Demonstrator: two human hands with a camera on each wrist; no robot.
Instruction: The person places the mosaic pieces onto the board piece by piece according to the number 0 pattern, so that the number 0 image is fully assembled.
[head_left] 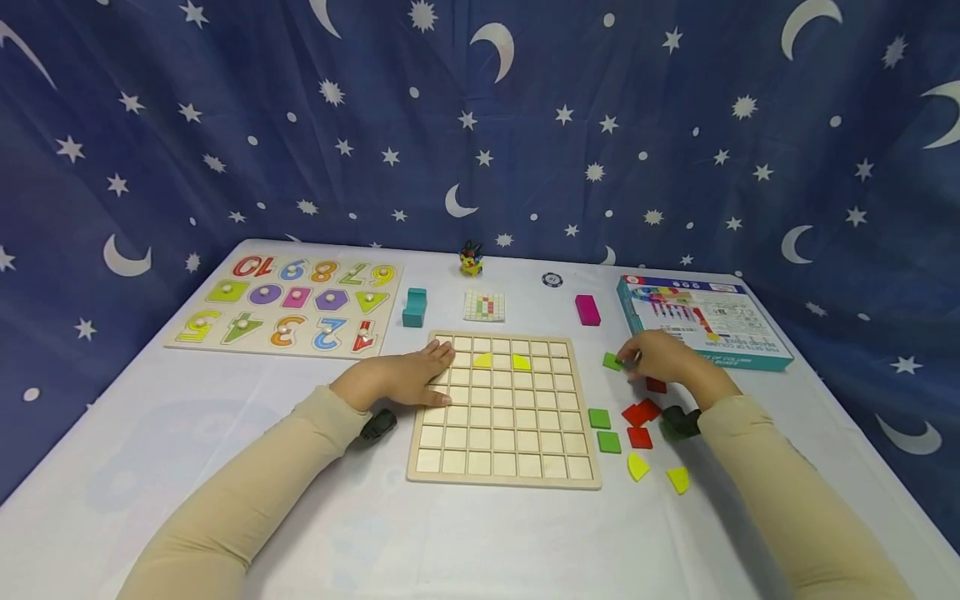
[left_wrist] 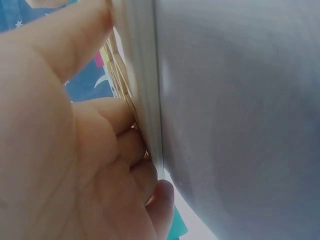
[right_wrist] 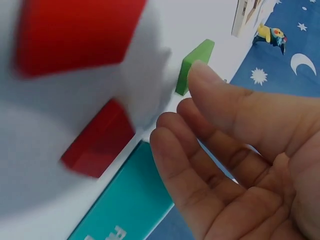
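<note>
A wooden grid board (head_left: pixel 491 418) lies mid-table, with two yellow quarter-round tiles (head_left: pixel 482 360) in its second row from the back. My left hand (head_left: pixel 408 377) rests flat over the board's left edge, fingers spread. To the right of the board, my right hand (head_left: pixel 660 357) hovers by a green square tile (head_left: pixel 612 361). In the right wrist view, the thumb overlaps that green tile (right_wrist: pixel 196 65), while the other fingers are loosely bent and apart from it. Beneath the hand is a red tile (right_wrist: pixel 102 140). More red tiles (head_left: pixel 640 437), green tiles (head_left: pixel 609 442) and yellow quarter-round tiles (head_left: pixel 678 479) lie nearer me.
A number-and-shape puzzle board (head_left: pixel 277 304) occupies the back left. Along the back stand a teal block (head_left: pixel 415 307), a small pattern card (head_left: pixel 484 306), a toy figure (head_left: pixel 471 259), a round chip (head_left: pixel 552 280) and a magenta block (head_left: pixel 588 310). A flat box (head_left: pixel 705 321) lies beyond my right hand.
</note>
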